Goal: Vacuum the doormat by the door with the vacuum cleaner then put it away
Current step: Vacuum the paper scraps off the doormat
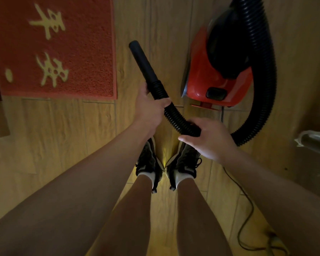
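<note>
Standing on the floor (81,145), holding the hose (175,121) in both hands. Gripped by the left hand (151,106) at the ribbed cuff, just behind the tube (142,61), fingers (165,101) clenched round it. Grasped also further back by the right hand (209,139), thumb below and palm over, its fingers hidden behind the hose. Tube held off the floor, pointing to the far left, tip near the mat (63,52) but not over it. Mat flat on the floor at the far left, near and right edges in view. Vacuum (211,74) on the floor at the far right, apart from the mat, hose looping out of its top, down the right side and back to the hands. Cord (248,209) trailing over the floor at the near right.

Judging by looks:
- **Hose:** soft and springy, likely to kink or pull back if held mid-span.
- **Tube:** stiff, light, smooth enough to slip. Best taken at the cuff for aiming, with a second hold behind to take up slack.
- **Vacuum:** compact, yet surely the heavy part. Probably follows if tugged by the hose, so better lifted by its body when putting away.
- **Mat:** coarse and fairly stiff, though it may creep under suction.

Counted: one mat, one vacuum, one hose, one tube, one cord, two hands, two shoes (150,163).
</note>
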A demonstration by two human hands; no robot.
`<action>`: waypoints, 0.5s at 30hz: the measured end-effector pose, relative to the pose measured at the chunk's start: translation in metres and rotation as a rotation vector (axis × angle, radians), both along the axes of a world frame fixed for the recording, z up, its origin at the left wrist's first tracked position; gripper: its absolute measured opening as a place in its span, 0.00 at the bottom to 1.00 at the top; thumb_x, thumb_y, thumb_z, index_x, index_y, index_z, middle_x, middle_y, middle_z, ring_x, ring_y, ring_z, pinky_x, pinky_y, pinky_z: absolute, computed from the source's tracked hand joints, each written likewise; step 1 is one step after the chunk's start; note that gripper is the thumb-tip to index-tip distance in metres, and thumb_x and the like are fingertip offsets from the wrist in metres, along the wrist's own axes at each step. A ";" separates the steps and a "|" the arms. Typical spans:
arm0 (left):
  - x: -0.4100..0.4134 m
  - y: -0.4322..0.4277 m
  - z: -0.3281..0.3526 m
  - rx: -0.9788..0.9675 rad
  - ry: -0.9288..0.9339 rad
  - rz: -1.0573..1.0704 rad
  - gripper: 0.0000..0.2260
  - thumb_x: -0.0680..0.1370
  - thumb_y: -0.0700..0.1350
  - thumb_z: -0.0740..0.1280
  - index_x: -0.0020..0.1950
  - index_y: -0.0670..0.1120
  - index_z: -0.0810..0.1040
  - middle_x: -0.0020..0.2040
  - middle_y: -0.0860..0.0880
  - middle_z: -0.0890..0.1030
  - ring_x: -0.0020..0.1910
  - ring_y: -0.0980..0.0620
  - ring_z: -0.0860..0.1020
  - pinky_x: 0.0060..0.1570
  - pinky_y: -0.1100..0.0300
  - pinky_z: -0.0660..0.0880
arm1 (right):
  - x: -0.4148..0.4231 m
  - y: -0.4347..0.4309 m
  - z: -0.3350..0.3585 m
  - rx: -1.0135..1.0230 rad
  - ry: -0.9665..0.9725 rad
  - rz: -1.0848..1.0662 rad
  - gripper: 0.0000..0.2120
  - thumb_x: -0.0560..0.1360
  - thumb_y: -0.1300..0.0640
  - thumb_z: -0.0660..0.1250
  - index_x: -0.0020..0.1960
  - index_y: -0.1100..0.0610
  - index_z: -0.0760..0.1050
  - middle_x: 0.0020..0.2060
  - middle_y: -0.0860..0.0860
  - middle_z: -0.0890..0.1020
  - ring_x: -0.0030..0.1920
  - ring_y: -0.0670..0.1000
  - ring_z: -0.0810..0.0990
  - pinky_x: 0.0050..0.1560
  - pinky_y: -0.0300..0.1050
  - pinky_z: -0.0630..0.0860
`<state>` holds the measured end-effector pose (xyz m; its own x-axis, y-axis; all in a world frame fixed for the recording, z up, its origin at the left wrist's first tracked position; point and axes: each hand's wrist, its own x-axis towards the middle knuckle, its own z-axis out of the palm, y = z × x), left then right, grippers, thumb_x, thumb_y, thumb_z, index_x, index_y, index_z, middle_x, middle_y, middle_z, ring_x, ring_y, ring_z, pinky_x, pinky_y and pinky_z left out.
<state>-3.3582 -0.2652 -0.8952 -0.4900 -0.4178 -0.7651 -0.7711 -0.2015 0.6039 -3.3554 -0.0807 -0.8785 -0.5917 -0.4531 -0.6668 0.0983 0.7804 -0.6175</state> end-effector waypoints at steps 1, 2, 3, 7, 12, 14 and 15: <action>-0.001 0.002 -0.002 -0.002 -0.003 -0.006 0.29 0.75 0.32 0.73 0.73 0.49 0.70 0.62 0.55 0.76 0.59 0.52 0.79 0.58 0.54 0.81 | -0.001 0.002 -0.003 0.002 0.005 -0.002 0.12 0.72 0.41 0.72 0.47 0.48 0.78 0.37 0.45 0.79 0.39 0.44 0.78 0.41 0.49 0.77; -0.002 0.003 -0.003 -0.005 -0.004 -0.014 0.30 0.76 0.33 0.73 0.75 0.48 0.69 0.62 0.55 0.76 0.60 0.52 0.79 0.60 0.51 0.81 | -0.001 0.004 -0.006 0.007 0.014 -0.001 0.12 0.72 0.41 0.72 0.47 0.48 0.78 0.38 0.45 0.79 0.40 0.44 0.78 0.42 0.49 0.77; -0.004 0.006 -0.004 -0.008 -0.005 -0.023 0.30 0.76 0.33 0.73 0.76 0.49 0.69 0.61 0.56 0.76 0.59 0.52 0.80 0.61 0.50 0.81 | -0.002 0.006 -0.009 0.013 0.024 0.001 0.12 0.72 0.40 0.72 0.47 0.48 0.78 0.39 0.44 0.79 0.41 0.45 0.78 0.42 0.49 0.77; -0.009 0.015 -0.009 0.012 0.004 -0.019 0.30 0.77 0.33 0.72 0.76 0.50 0.68 0.58 0.61 0.76 0.57 0.55 0.79 0.62 0.49 0.80 | -0.006 0.014 -0.018 0.022 0.040 -0.024 0.14 0.70 0.39 0.73 0.51 0.46 0.79 0.42 0.43 0.80 0.43 0.44 0.78 0.44 0.46 0.77; -0.013 0.021 -0.017 0.019 -0.001 0.003 0.32 0.77 0.33 0.72 0.78 0.50 0.67 0.63 0.57 0.75 0.60 0.56 0.77 0.66 0.49 0.77 | -0.012 0.019 -0.023 0.034 0.032 -0.010 0.14 0.71 0.40 0.73 0.52 0.46 0.79 0.43 0.44 0.80 0.43 0.44 0.79 0.44 0.46 0.78; -0.014 0.022 -0.018 0.026 0.001 0.008 0.32 0.77 0.33 0.72 0.78 0.50 0.67 0.61 0.59 0.75 0.60 0.55 0.78 0.65 0.48 0.78 | -0.015 0.019 -0.024 0.053 0.030 0.003 0.14 0.71 0.40 0.73 0.50 0.46 0.78 0.42 0.44 0.80 0.43 0.45 0.79 0.45 0.48 0.78; -0.014 0.022 -0.019 0.032 0.002 0.013 0.31 0.77 0.33 0.72 0.78 0.50 0.68 0.61 0.59 0.76 0.61 0.54 0.78 0.65 0.47 0.78 | -0.017 0.019 -0.025 0.063 0.038 0.015 0.14 0.71 0.40 0.73 0.49 0.47 0.78 0.42 0.44 0.80 0.43 0.45 0.78 0.45 0.48 0.78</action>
<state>-3.3723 -0.2436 -0.9146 -0.4864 -0.3995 -0.7771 -0.7669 -0.2309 0.5988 -3.3720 -0.0617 -0.9030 -0.6106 -0.4203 -0.6712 0.0632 0.8190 -0.5703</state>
